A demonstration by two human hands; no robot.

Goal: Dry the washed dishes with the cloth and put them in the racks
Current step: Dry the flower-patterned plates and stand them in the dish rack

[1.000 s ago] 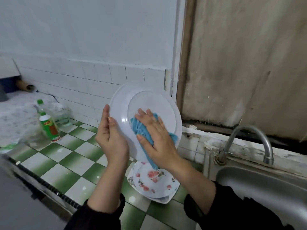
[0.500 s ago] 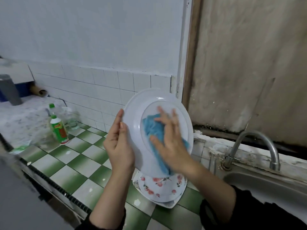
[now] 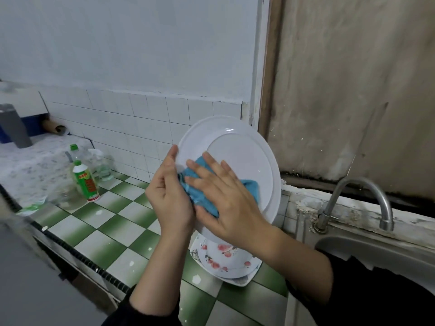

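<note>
Head view: green-checked tiled counter (image 3: 113,222) beside steel sink (image 3: 386,257).

1. The left hand (image 3: 168,196) is raised upright, its fingers curled in a grip on the left rim of the white plate (image 3: 244,158).
2. The right hand (image 3: 226,196) lies flat against the plate's face, fingers spread, pressing the blue cloth (image 3: 200,191).
3. Both forearms rise from dark sleeves below the plate.
</note>
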